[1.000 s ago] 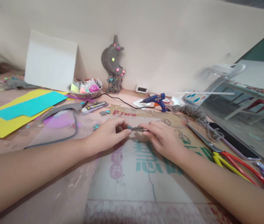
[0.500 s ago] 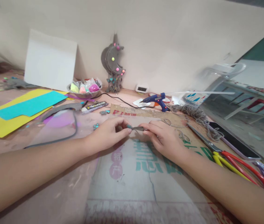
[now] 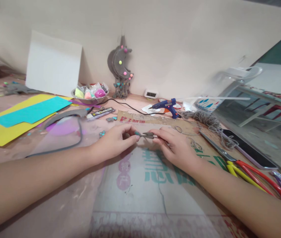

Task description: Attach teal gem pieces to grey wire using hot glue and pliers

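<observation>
My left hand [image 3: 117, 138] is closed, thumb and forefinger pinching a tiny teal-and-grey piece [image 3: 138, 133]. Facing it, my right hand [image 3: 174, 145] pinches a small dark grey pointed piece [image 3: 148, 135], whose forked tip touches or nearly touches the teal one. Whether the two are joined I cannot tell, and the fingers hide their ends. Both hands are above a plastic-covered cardboard sheet [image 3: 130, 201] with printed characters. Beside my left hand lies a small teal-and-grey flower shape [image 3: 102, 134].
A blue glue gun [image 3: 166, 106] lies behind my hands. On the right are grey yarn [image 3: 202, 119], large scissors [image 3: 237, 162] and a phone [image 3: 251, 148]. A bowl [image 3: 91, 99] of coloured clay bags and a grey moon ornament [image 3: 120, 66] stand at the back.
Between my fingers the grey piece now shows a wider, forked tip, where it looked narrower before. My hands have hardly moved.
</observation>
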Demonstrator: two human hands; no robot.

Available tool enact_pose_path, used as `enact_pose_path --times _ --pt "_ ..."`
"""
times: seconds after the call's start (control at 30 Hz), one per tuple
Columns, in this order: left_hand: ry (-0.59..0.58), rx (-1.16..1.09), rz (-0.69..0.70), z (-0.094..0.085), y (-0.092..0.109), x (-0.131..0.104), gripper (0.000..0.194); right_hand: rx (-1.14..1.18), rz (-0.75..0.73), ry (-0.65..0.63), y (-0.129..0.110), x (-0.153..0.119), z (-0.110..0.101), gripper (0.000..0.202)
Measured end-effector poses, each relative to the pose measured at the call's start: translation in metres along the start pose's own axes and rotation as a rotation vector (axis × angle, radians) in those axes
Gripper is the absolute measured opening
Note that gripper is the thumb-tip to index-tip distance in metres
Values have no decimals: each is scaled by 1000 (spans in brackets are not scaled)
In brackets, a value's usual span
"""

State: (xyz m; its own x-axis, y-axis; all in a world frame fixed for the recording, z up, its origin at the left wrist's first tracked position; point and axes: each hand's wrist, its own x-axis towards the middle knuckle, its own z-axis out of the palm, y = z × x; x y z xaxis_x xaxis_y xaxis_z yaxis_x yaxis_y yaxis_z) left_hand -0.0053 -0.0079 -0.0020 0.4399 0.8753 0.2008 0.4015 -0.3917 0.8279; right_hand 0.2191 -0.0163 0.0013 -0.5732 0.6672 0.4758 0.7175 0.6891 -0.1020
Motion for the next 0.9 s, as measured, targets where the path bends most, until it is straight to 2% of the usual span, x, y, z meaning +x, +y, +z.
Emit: enact_pose_path --times 0.57,0.9 --pt "13 74 13 -1 0 0 15 -1 -42 12 1 0 1 24" --pt "-2 40 12 0 2 -1 14 6 -31 8 1 1 2 25"
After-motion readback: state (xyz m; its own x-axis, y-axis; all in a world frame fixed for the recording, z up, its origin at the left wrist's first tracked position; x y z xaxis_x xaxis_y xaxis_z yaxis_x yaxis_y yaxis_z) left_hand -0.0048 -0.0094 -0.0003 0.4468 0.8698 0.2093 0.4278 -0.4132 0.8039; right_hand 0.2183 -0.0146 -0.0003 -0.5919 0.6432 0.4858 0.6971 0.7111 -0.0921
